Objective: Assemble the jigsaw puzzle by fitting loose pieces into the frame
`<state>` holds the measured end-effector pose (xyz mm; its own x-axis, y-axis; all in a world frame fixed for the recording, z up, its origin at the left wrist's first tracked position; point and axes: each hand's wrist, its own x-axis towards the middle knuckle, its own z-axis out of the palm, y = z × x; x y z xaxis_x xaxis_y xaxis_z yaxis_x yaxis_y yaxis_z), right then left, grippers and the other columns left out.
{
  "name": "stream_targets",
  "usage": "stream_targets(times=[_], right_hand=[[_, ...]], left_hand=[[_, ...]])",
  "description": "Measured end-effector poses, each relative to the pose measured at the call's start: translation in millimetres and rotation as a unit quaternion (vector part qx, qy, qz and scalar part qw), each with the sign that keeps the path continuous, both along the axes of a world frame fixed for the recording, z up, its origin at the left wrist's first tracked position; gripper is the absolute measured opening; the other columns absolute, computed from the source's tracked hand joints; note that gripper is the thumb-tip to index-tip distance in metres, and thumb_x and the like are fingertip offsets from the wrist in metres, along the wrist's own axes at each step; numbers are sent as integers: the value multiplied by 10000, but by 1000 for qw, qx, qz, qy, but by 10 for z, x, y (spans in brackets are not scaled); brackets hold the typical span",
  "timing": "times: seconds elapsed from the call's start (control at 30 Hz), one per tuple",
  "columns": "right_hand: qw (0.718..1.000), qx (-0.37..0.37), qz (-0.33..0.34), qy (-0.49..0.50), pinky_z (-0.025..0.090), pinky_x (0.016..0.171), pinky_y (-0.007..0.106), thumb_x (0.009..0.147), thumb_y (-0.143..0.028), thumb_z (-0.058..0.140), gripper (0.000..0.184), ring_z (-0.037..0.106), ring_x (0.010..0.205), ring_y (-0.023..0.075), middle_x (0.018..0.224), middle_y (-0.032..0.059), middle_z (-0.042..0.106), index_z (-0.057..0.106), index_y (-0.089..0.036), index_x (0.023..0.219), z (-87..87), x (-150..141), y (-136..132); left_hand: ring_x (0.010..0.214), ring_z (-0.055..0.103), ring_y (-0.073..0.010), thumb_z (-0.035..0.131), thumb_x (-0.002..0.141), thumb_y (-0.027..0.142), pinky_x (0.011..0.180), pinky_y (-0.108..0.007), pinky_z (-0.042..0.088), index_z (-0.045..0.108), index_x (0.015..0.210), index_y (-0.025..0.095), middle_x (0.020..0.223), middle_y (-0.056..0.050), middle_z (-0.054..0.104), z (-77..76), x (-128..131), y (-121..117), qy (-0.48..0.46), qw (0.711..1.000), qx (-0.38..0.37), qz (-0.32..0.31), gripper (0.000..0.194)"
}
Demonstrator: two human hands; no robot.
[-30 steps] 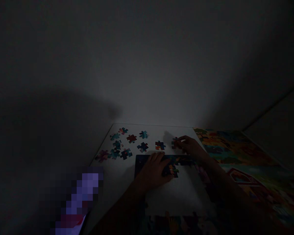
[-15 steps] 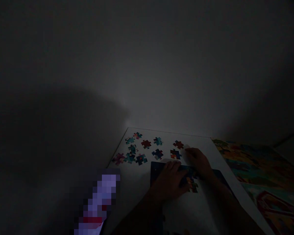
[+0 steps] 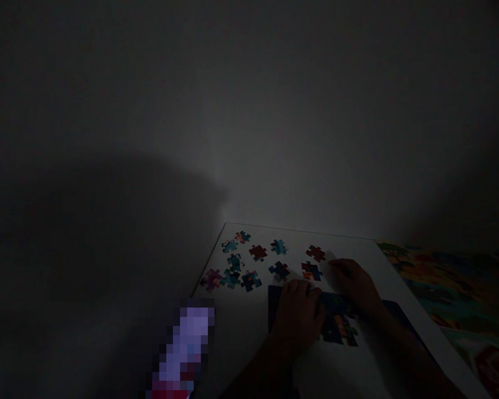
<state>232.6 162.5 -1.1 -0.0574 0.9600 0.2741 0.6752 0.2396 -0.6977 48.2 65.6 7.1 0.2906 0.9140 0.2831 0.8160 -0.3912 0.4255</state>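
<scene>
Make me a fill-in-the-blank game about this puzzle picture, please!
The loose jigsaw pieces lie on a ____ board. The left hand rests on a ____ puzzle tray. The colourful picture lies to the ____ of the board.

Missing words: white, dark, right.

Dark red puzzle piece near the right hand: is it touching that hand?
Apart: the head view shows a pale gap between the dark red puzzle piece and the right hand.
</scene>
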Motion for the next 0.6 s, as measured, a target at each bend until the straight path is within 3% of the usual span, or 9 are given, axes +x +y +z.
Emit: stream_targets(times=[0.1,0.17,0.27,0.37,0.47,0.53,0.6], right_hand=[[999,32,16,-36,507,790,377,863,-353,439,299,658,869,233,1060,95,668,674,-219,990,153,-288,21],[994,27,84,-63,504,798,363,894,-307,433,290,663,846,210,1086,90,669,666,-215,1041,270,-584,38],[978,1,186,-90,491,842,354,921,-280,441,281,661,878,203,1056,98,683,659,-188,1074,416,-1027,17],[971,-10,217,-101,482,888,369,912,-248,462,263,644,971,223,1066,109,688,672,-180,1055,496,-1230,-123],[969,5,228,-94,467,955,401,901,-254,472,271,626,1060,246,1099,105,697,691,-208,1053,463,-999,-383],[973,17,203,-106,478,965,423,902,-325,472,305,628,1084,268,1137,105,698,695,-239,1092,352,-588,-612],[982,22,123,-144,509,938,441,881,-403,477,357,651,1057,284,1178,95,694,689,-275,1138,185,-50,-895]], left_hand=[[1047,538,-270,490,924,315,956,-451,455,629,1117,202,1093,-93,609,-23,10,12,3,1000,2,9,263],[1058,538,-284,499,912,313,966,-472,451,627,1138,192,1120,-108,609,-47,12,18,3,1000,4,9,286],[1158,507,-309,503,907,316,1037,-501,405,587,1244,173,1255,-134,588,-91,-2,24,1,1000,4,0,375],[1259,455,-331,508,901,323,1088,-535,353,494,1371,166,1367,-137,548,-119,-17,25,-3,1000,7,-21,496],[1216,487,-338,504,895,305,1059,-533,379,473,1389,132,1346,-159,558,-105,-18,17,15,999,14,-29,524],[1151,515,-320,489,907,302,1019,-500,414,540,1311,127,1274,-160,583,-75,-18,5,26,999,16,-23,443],[1095,524,-294,478,925,313,979,-465,438,594,1219,160,1180,-129,601,-40,-23,-10,26,999,17,-17,351]])
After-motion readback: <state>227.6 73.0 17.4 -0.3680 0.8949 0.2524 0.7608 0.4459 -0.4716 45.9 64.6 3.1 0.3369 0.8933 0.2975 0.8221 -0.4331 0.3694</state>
